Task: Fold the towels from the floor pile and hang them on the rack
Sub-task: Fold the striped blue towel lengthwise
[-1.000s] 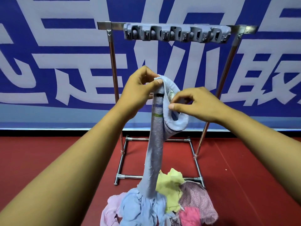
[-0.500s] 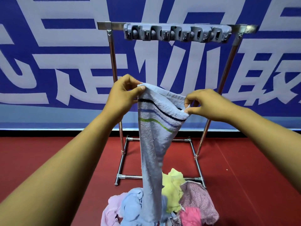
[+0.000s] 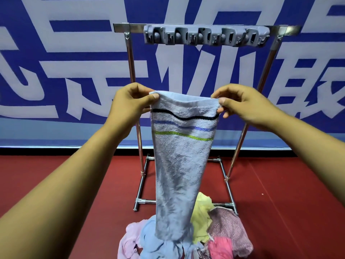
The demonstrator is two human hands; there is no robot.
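A light blue towel (image 3: 179,165) with black, blue and green stripes near its top hangs lengthwise in front of me. My left hand (image 3: 128,103) pinches its upper left corner and my right hand (image 3: 242,103) pinches the upper right corner, so the top edge is stretched between them. The towel's lower end reaches down into the floor pile (image 3: 186,240) of pink, blue, yellow and mauve towels. Behind stands the metal rack (image 3: 130,71), with a grey clip bar (image 3: 205,37) on its top rail.
The rack's base frame (image 3: 143,200) lies on the red floor (image 3: 289,202), just behind the pile. A blue and white banner wall (image 3: 56,62) closes off the back.
My hands have drawn apart, spreading the bunched towel's top edge flat and wide. The striped face now shows fully.
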